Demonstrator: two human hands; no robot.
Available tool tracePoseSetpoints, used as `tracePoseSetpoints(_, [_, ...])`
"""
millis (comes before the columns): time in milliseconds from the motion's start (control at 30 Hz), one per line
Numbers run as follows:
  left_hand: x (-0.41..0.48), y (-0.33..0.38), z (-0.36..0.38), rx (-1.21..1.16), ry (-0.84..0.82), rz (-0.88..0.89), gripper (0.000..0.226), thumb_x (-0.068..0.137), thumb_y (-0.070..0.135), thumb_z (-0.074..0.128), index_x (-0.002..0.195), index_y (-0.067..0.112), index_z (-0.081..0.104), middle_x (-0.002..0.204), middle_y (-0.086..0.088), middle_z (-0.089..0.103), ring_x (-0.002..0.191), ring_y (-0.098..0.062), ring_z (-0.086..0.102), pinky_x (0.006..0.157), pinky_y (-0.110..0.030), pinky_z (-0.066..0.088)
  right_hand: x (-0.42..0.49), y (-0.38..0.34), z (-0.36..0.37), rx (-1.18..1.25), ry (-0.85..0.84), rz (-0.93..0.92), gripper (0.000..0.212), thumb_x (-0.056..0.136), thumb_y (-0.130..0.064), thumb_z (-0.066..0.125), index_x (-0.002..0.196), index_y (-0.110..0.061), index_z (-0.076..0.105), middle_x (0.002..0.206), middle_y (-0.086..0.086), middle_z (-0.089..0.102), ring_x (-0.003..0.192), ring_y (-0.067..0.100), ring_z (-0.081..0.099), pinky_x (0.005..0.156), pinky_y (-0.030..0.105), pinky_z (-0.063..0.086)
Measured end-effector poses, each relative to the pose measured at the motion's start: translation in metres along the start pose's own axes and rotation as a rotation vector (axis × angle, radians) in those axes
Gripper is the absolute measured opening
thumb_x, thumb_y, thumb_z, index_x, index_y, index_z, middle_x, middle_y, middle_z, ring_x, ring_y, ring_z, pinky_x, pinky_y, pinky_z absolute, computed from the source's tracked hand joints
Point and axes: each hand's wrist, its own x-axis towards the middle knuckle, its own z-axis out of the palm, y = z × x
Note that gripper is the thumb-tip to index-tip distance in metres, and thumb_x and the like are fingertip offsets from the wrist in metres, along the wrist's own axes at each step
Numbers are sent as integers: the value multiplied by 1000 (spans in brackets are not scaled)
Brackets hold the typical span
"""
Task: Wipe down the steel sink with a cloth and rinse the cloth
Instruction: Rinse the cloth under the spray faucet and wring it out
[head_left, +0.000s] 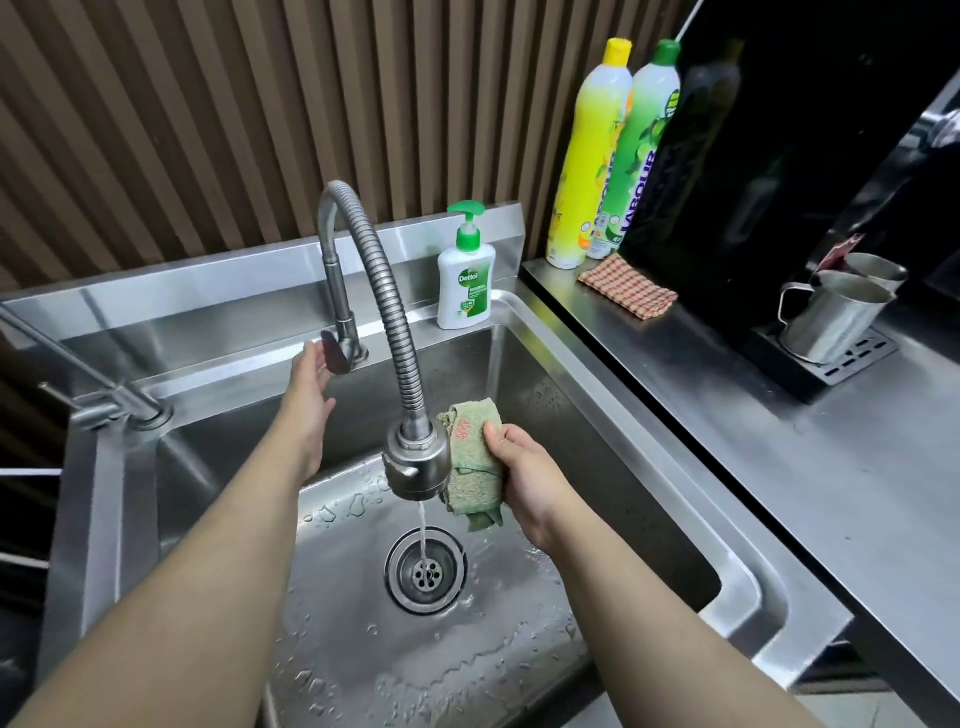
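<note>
A green cloth (475, 462) is gripped in the right hand (524, 475) over the steel sink (582, 415), just right of the faucet head (418, 460). A thin stream of water (423, 535) falls onto the drain (426, 570). The left hand (309, 395), fingers spread and holding nothing, is raised beside the tap lever (335, 353).

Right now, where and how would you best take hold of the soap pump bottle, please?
Probably grip the Dettol bottle around its white body below the pump, coming from the front right over the sink rim. It stands upright; the faucet hose crowds its left, and the pump head would depress.
</note>
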Motion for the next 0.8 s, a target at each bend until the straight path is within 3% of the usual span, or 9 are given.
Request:
tracePoseSetpoints(167, [4,9,-12,165,-59,-40,68,73,69,28,126,31,48,142,6,42,135,-19,29,110,-50,15,5,-2,2,-50,-2,-4,21,96,-34,47,86,-16,48,72,2,64,58,24,62,48,42,47])
tracePoseSetpoints(267, [-11,0,-12,74,-32,-53,56,88,62,30,138,36,34,153,8,25,140,-16,19,112,-48,13,7,1,0,-115,-13,2,22,96,-34,48,94,-12,50,78,5,63,61,25,62,49,39,47])
tracePoseSetpoints(333, [-33,-16,-7,-19,7,-68,48,96,50,32,141,31,30,152,4,27,136,-18,29,110,-46,25,10,6,-3,-157,-26,27,27,96,-35,49,102,-9,53,84,6,63,67,23,62,58,39,46])
tracePoseSetpoints(400, [-58,-35,-4,-87,-68,-147,41,97,43,35,132,23,45,140,-8,46,119,-23,49,93,-41,44,13,14,-4,-178,-67,76,24,94,-34,52,104,-12,55,89,8,64,75,23,62,67,38,47])
tracePoseSetpoints(500, [-92,-54,-1,-144,-240,-299,39,95,43,37,114,17,60,119,-18,60,97,-23,61,81,-38,49,20,23,0,-213,-171,154,14,94,-28,52,98,-15,55,85,7,63,73,18,60,63,24,50])
tracePoseSetpoints(567, [-107,-59,0,-109,-298,-320,44,86,51,49,109,16,62,110,-13,66,92,-22,64,83,-39,50,22,27,6,-241,-227,199,10,94,-21,52,100,-14,56,87,8,63,77,19,60,73,29,52])
tracePoseSetpoints(667, [-120,-62,-4,-117,-268,-319,76,45,59,83,103,14,63,95,-4,72,89,-20,66,83,-38,50,27,30,14,-368,-242,224,17,90,-22,58,101,-10,57,98,14,67,89,33,64,89,49,49])
tracePoseSetpoints(733, [-122,-63,-7,-104,-229,-331,72,44,50,87,101,12,63,93,-4,72,90,-22,65,80,-36,50,29,30,16,-439,-246,224,33,86,-25,63,110,-5,54,107,20,67,98,38,64,94,58,46])
tracePoseSetpoints(800, [-125,-60,-6,-82,-211,-345,61,55,40,81,104,10,60,96,-6,70,91,-22,64,78,-34,50,30,28,17,-432,-266,214,40,86,-21,65,117,-1,51,110,21,65,96,33,62,96,56,45])
